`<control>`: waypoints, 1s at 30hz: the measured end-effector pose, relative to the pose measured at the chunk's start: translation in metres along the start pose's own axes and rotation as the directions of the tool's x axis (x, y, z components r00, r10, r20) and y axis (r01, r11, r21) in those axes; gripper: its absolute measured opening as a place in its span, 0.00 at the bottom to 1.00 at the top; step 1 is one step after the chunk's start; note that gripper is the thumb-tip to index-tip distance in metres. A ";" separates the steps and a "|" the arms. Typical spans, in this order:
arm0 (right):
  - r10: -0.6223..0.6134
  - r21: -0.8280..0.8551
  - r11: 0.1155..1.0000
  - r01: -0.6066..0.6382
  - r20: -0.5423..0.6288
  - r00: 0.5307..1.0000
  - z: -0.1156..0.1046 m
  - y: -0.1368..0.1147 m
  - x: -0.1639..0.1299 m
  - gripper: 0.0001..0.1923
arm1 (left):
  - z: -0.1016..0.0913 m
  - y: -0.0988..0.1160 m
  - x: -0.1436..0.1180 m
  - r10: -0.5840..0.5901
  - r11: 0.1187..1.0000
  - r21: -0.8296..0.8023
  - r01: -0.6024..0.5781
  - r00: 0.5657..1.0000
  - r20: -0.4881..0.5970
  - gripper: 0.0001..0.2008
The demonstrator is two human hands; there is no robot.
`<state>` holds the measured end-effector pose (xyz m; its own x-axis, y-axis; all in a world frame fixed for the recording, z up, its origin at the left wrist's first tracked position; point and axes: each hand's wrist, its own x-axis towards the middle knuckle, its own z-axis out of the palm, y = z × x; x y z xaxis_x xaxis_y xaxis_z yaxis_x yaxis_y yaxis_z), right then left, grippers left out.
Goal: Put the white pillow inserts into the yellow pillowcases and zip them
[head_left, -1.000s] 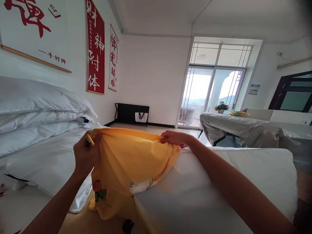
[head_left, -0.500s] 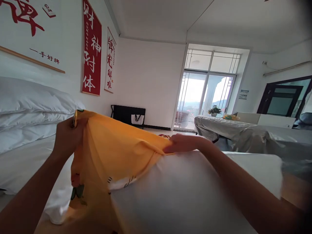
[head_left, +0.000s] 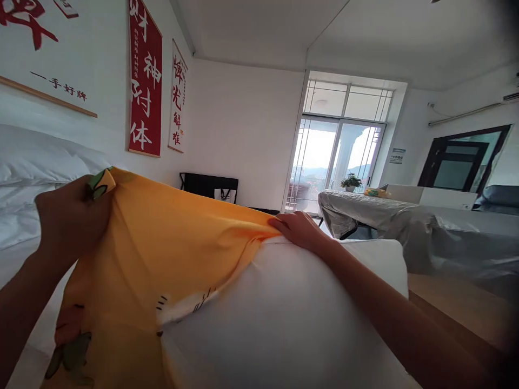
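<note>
An orange pillowcase (head_left: 170,237) with printed green and white figures is stretched between my two hands, over part of a plump white pillow (head_left: 275,319). My left hand (head_left: 73,216) is closed in a fist round the pillowcase's upper left corner, where a green print shows. At the case's open edge, my right hand (head_left: 300,229) pinches the cloth against the top of the pillow. The pillow's right part is bare. Beyond my right forearm shows a white padded corner (head_left: 377,256); whether it belongs to the same pillow I cannot tell.
White pillows (head_left: 36,154) are stacked at the left by the wall. A table under a plastic sheet (head_left: 438,221) stands at the right, with a potted plant (head_left: 351,182) near its far end. A black folded frame (head_left: 198,183) leans at the back wall.
My left hand has moved left and toward me with its corner of the pillowcase, and the cloth is spread wider. My right hand keeps its hold on the edge. The view has turned slightly.
</note>
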<state>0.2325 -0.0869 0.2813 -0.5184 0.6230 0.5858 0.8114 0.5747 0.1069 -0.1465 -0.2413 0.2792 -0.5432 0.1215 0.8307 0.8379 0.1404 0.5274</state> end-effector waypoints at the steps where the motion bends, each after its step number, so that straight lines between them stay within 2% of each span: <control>1: -0.011 -0.013 1.000 0.012 0.046 0.999 0.007 -0.002 0.000 0.24 | 0.009 -0.006 0.000 0.035 0.999 0.030 -0.037 0.997 0.067 0.14; 3: -0.036 -0.021 0.999 0.038 0.091 0.995 0.024 -0.004 0.003 0.20 | 0.031 -0.021 -0.003 0.075 0.994 0.060 -0.089 0.976 0.204 0.13; 5: -0.074 -0.011 0.997 0.076 0.105 0.992 0.042 -0.003 0.006 0.15 | 0.051 -0.036 -0.008 0.028 0.997 0.061 -0.049 0.953 0.301 0.13; 7: -0.119 0.020 0.993 0.117 0.087 0.989 0.057 0.000 0.010 0.14 | 0.064 -0.048 -0.010 -0.020 0.999 0.032 0.010 0.937 0.349 0.14; 9: -0.110 0.081 0.991 0.107 0.026 0.994 0.066 0.004 0.013 0.14 | 0.071 -0.053 -0.009 -0.027 0.999 0.030 0.017 0.935 0.354 0.16; 10: -0.085 0.129 0.988 0.086 -0.009 0.996 0.070 0.006 0.015 0.14 | 0.071 -0.052 -0.010 0.002 0.999 0.049 -0.018 0.950 0.313 0.16; 12: -0.025 0.236 0.971 0.035 -0.048 0.999 0.076 0.007 0.017 0.14 | 0.068 -0.042 -0.017 0.145 0.982 0.103 -0.156 0.984 0.106 0.16; 13: 0.004 0.280 0.960 0.010 -0.052 0.999 0.078 0.007 0.018 0.14 | 0.065 -0.033 -0.025 0.271 0.957 0.115 -0.266 0.962 -0.030 0.16; 14: 0.029 0.313 0.950 -0.012 -0.051 0.998 0.080 0.006 0.019 0.14 | 0.061 -0.020 -0.036 0.412 0.910 0.113 -0.398 0.899 -0.147 0.17; 15: 0.050 0.334 0.942 -0.031 -0.049 0.998 0.082 0.005 0.020 0.13 | 0.058 -0.005 -0.050 0.555 0.831 0.086 -0.550 0.804 -0.214 0.17; 16: 0.065 0.345 0.937 -0.046 -0.046 0.997 0.084 0.003 0.020 0.13 | 0.055 0.011 -0.067 0.689 0.711 0.005 -0.703 0.696 -0.201 0.14; 17: 0.076 0.351 0.935 -0.057 -0.040 0.996 0.084 0.002 0.021 0.13 | 0.054 0.029 -0.084 0.806 0.581 -0.099 -0.808 0.588 -0.074 0.12; 18: 0.081 0.358 0.931 -0.064 -0.033 0.996 0.085 0.002 0.021 0.14 | 0.054 0.046 -0.101 0.866 0.500 -0.176 -0.848 0.492 0.091 0.13; 20: 0.076 0.372 0.926 -0.065 -0.015 0.997 0.082 0.001 0.019 0.14 | 0.061 0.074 -0.126 0.856 0.477 -0.224 -0.850 0.391 0.339 0.17; 21: 0.070 0.375 0.925 -0.062 -0.008 0.997 0.079 0.001 0.018 0.14 | 0.067 0.084 -0.134 0.819 0.501 -0.210 -0.840 0.381 0.428 0.17; 22: 0.062 0.372 0.927 -0.056 -0.006 0.998 0.076 0.002 0.015 0.14 | 0.073 0.092 -0.139 0.774 0.532 -0.175 -0.828 0.393 0.496 0.16; 24: 0.040 0.351 0.935 -0.037 0.000 0.999 0.067 0.001 0.008 0.14 | 0.083 0.100 -0.139 0.692 0.584 -0.083 -0.808 0.441 0.572 0.15; 26: -0.004 0.327 0.945 -0.003 0.020 1.000 0.058 -0.002 -0.002 0.16 | 0.090 0.102 -0.134 0.657 0.591 -0.023 -0.806 0.465 0.594 0.14; 30: -0.208 0.285 0.939 0.191 0.029 0.978 0.045 -0.011 -0.024 0.23 | 0.096 0.109 -0.128 0.722 0.530 -0.012 -0.848 0.443 0.532 0.13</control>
<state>0.2238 -0.0845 0.2296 -0.6831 0.5052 0.5275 0.5860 0.8101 -0.0170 0.0091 -0.1474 0.2137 0.3364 0.6776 0.6540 0.9052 -0.0410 -0.4231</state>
